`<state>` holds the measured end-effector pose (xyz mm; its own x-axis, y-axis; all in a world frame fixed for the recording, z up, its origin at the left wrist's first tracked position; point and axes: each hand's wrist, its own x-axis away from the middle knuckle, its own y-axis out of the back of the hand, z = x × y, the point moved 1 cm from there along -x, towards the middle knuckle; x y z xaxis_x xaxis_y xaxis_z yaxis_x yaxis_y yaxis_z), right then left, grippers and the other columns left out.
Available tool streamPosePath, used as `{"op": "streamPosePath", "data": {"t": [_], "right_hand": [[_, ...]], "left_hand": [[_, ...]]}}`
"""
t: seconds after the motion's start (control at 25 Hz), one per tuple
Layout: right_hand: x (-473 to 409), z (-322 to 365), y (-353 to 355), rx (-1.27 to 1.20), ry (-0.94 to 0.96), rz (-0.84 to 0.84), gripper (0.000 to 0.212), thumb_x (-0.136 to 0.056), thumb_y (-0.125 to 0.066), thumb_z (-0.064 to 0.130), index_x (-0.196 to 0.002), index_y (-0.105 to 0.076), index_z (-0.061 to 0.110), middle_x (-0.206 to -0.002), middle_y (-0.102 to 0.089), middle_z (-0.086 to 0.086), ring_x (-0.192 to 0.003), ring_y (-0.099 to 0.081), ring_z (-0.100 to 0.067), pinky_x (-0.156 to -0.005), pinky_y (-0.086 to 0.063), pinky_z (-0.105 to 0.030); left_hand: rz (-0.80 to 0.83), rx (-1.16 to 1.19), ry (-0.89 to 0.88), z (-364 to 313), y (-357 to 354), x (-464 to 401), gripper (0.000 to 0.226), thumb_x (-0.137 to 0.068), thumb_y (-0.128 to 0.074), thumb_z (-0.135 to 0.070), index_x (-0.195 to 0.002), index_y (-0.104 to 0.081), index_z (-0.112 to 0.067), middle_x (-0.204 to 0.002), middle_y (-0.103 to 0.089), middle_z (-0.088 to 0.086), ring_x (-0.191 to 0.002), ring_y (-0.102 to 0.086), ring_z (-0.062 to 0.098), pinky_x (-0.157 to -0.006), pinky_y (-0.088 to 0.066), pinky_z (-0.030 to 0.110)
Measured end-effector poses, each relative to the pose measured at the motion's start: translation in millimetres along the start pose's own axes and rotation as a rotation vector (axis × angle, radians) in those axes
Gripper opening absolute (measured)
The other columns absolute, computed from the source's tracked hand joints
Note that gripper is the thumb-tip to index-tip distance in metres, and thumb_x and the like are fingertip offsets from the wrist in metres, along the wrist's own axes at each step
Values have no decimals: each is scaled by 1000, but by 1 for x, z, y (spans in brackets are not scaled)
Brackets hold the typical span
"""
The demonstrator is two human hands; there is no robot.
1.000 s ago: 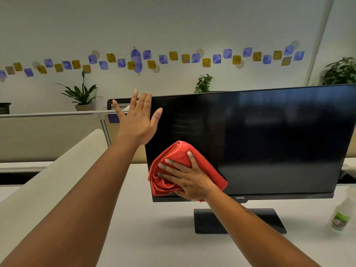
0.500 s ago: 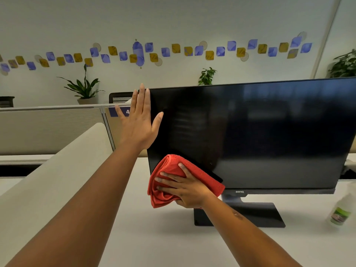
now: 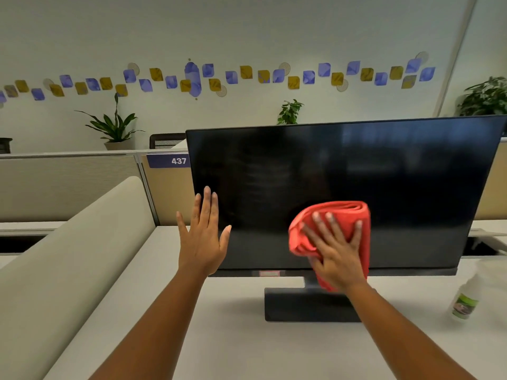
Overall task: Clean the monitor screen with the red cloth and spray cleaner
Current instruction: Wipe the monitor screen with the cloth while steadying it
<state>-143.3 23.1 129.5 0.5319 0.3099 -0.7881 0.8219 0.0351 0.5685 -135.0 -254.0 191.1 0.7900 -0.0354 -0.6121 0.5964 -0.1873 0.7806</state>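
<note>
Obstacles: monitor stand base (image 3: pixel 310 305) at desk centre; spray bottle (image 3: pixel 466 300) right; partition (image 3: pixel 68 185) left. Desk (image 3: pixel 233 338) foreground open.

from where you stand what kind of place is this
Most likely an open-plan office. A desk holds a computer monitor, low cubicle partitions divide the workstations, and one partition carries a numbered tag reading 437. Potted plants line the wall behind.

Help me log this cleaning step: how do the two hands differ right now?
The right hand presses the red cloth flat against the monitor screen, low and near its middle; the left hand holds nothing and sits at the screen's lower left edge. Both have fingers straight, pointing up.
</note>
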Motion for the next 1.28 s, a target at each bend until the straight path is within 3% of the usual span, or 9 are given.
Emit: {"op": "streamPosePath", "data": {"t": [0.08,0.16,0.36,0.6,0.8,0.96,1.12,1.28], "right_hand": [[-23,-9,10,-45,-209,-47,68,-86,-32,48,-144,2,39,-154,16,11,-143,12,-17,-106,12,-61],[-50,4,15,-70,-256,-75,67,-88,-31,51,-144,2,38,-153,19,11,-142,15,-18,-105,16,-61],[-61,60,0,-70,-14,-39,71,-85,-37,53,-145,-3,34,-153,18,8,-143,14,-19,-104,15,-64],[-8,29,-14,-32,76,-17,72,-84,-39,49,-146,-4,33,-155,12,7,-144,9,-18,-106,7,-63],[3,-18,-6,-64,-231,-64,61,-92,-23,51,-145,1,35,-155,13,10,-143,11,-17,-106,10,-61],[-52,-12,13,-114,-433,-149,74,-84,-36,48,-145,5,35,-153,20,11,-141,19,-17,-103,15,-61],[-124,30,31,-170,-300,-203,73,-82,-42,49,-146,-15,28,-155,-14,-3,-141,18,-17,-101,18,-63],[-169,76,39,-166,-10,-202,68,-81,-44,50,-143,-27,26,-151,-28,-3,-140,-10,-23,-101,14,-65]], "left_hand": [[17,10,5,-1,-1,-2,69,-83,-8,-55,-140,11,-19,-149,15,-3,-139,12,17,-108,8,48],[11,21,19,-3,-3,-2,69,-84,-8,-54,-139,13,-20,-149,17,-3,-139,14,17,-108,9,48],[-10,35,42,-1,-3,2,68,-85,-11,-51,-141,10,-20,-150,16,-5,-139,13,15,-109,9,50],[53,179,244,9,-3,10,66,-93,-25,-42,-141,13,-18,-151,19,-3,-141,11,18,-111,2,53],[148,263,254,11,-8,14,66,-93,-26,-42,-141,14,-20,-153,16,-1,-142,7,20,-112,-2,54],[193,222,229,21,-6,15,68,-80,-13,-54,-131,24,-27,-150,21,-6,-141,14,19,-111,2,56],[225,183,197,29,-5,14,69,-79,-10,-54,-130,26,-27,-143,27,-12,-139,19,16,-110,6,56],[236,186,165,35,-7,14,68,-81,-11,-54,-132,27,-29,-142,29,-14,-133,26,9,-109,10,56]]}}
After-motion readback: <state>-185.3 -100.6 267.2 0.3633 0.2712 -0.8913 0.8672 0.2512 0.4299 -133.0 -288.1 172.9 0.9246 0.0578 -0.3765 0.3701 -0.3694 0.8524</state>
